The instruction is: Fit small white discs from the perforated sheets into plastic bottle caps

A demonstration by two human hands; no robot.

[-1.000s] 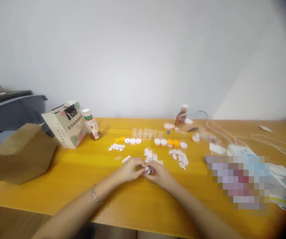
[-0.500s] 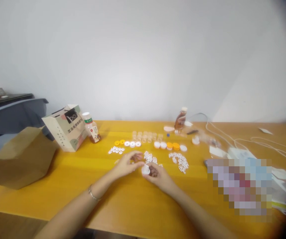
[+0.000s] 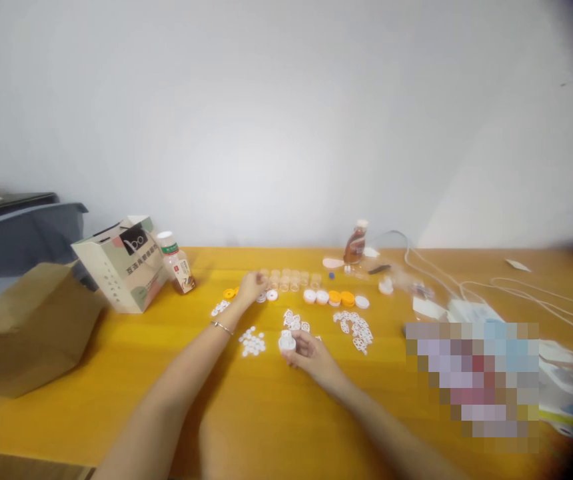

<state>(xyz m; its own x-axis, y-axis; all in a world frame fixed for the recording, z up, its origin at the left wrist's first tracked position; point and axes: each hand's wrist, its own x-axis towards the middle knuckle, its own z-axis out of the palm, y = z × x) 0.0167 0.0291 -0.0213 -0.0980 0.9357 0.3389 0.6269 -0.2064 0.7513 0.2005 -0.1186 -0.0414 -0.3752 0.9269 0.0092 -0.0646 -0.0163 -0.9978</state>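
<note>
My right hand [image 3: 311, 357] grips a round white plastic cap [image 3: 287, 342] with a smaller raised piece on top, held over the near middle of the table. My left hand [image 3: 253, 287] reaches out to the left end of the rows of small clear plastic cups [image 3: 284, 283]. Its fingers are curled at the leftmost cup, partly hidden by the hand itself. Under and beside that hand lie white ring-shaped caps [image 3: 272, 295] and a yellow cap [image 3: 229, 293]. Small white pieces [image 3: 252, 341] lie in a pile below my left wrist. Flat white cut-out pieces [image 3: 294, 320] lie just behind the held cap.
White and orange lids [image 3: 347, 298] stand in a row right of centre, with more cut-out pieces [image 3: 356, 330] in front. A paper bag [image 3: 126, 267], a labelled bottle [image 3: 176, 263] and a brown bag [image 3: 31, 327] stand left. A brown bottle [image 3: 355, 242] and white cables [image 3: 496, 300] are right.
My left hand has moved from beside the white cap out to the clear cups, uncovering the pile of small white pieces. My right hand still holds the cap. The view has shifted slightly.
</note>
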